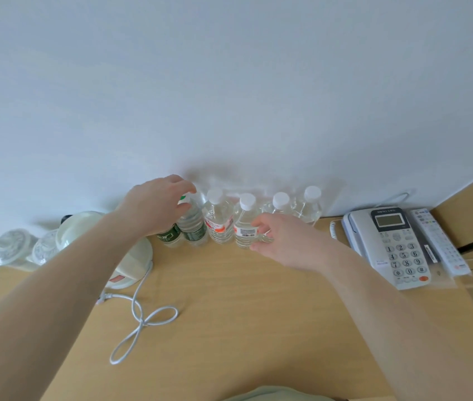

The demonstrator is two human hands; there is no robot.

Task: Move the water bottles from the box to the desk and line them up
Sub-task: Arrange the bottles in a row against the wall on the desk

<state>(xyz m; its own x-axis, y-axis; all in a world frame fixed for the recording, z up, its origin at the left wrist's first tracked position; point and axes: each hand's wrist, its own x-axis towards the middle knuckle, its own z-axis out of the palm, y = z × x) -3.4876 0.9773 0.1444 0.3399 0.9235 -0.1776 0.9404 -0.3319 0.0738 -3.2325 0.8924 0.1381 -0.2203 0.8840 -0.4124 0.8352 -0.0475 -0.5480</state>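
Clear water bottles (280, 204) with white caps stood upright in a row at the desk's (244, 314) back edge. The left hand (154, 205) gripped the green-labelled bottle (191, 224); the right hand (283, 241) pinched a barcode-labelled bottle (245, 224). A kettle (125, 264) stood left, a telephone (388, 244) right.

Both bare forearms reach forward. The left hand (155, 205) arches palm-down, its fingertips curled around a bottle's top. The right hand (283, 241) is lower, thumb and fingers pinching a bottle's side.
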